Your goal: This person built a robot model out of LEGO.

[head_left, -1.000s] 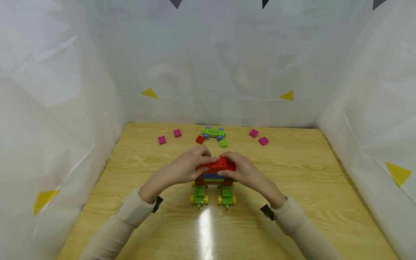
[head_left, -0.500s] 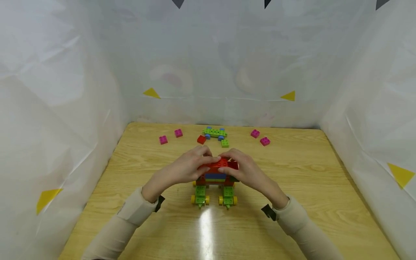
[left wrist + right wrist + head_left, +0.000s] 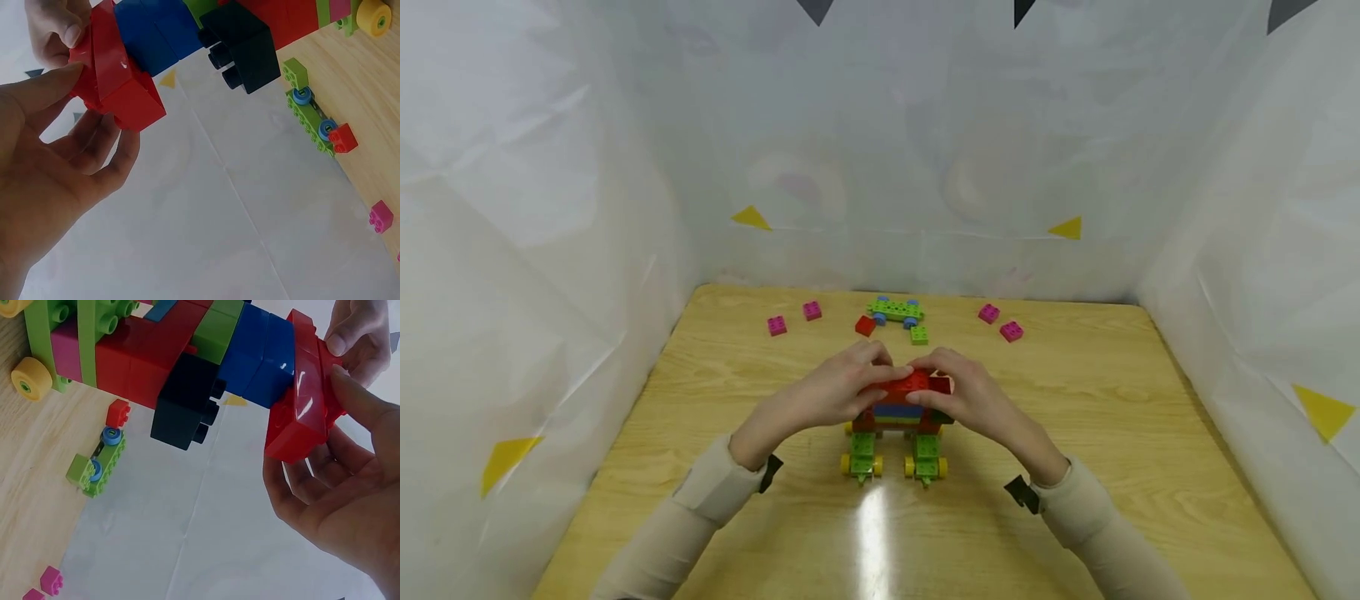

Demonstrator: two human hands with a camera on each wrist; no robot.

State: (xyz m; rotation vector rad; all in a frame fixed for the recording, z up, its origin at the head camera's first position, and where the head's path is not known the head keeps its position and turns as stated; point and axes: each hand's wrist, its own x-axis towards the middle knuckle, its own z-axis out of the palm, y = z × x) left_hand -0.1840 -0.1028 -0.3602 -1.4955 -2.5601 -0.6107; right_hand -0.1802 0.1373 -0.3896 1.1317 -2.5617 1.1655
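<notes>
A tall toy-brick build [image 3: 898,412] stands on green wheeled bases [image 3: 862,454] with yellow wheels in the head view. Its body has red, green and blue bricks, and a black brick [image 3: 181,403] juts from one side. Red bricks [image 3: 128,94] top it in two layers. My left hand [image 3: 838,385] grips one end of this red top, thumb and fingers curled about it. At the other end my right hand [image 3: 967,393] grips the same red bricks, its thumb [image 3: 356,394] on the studded upper side and its fingers around the far side.
At the back of the wooden table [image 3: 760,517] lie a green wheeled base [image 3: 897,310] with blue wheels, a red brick [image 3: 865,326] and a green brick [image 3: 919,335]. Pink bricks lie in pairs, left [image 3: 777,325] and right [image 3: 1011,331]. White sheeting [image 3: 880,150] walls three sides.
Both hands keep hold of the red top, with only slight shifts of the fingers. The build and the loose bricks stay where they were; the head view moves a little.
</notes>
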